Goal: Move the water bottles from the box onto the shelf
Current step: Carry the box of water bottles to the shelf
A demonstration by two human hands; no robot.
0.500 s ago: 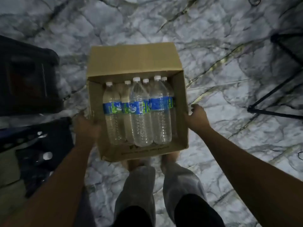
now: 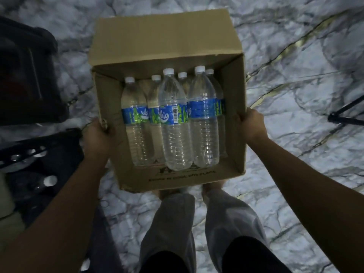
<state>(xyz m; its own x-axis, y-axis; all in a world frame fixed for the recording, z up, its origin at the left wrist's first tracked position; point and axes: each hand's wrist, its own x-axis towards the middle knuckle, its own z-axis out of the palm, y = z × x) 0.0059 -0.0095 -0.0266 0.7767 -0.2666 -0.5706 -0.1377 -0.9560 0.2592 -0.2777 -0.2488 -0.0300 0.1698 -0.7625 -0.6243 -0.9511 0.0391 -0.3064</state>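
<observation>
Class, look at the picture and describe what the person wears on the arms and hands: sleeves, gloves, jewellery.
The left arm and right arm are bare to the frame edge, no sleeve showing. The left hand and right hand wear no gloves; no watch, bracelet or ring shows, though the light is dim.

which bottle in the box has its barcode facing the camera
The front middle bottle: its blue label shows a white barcode strip; no other label in the box does.
</observation>
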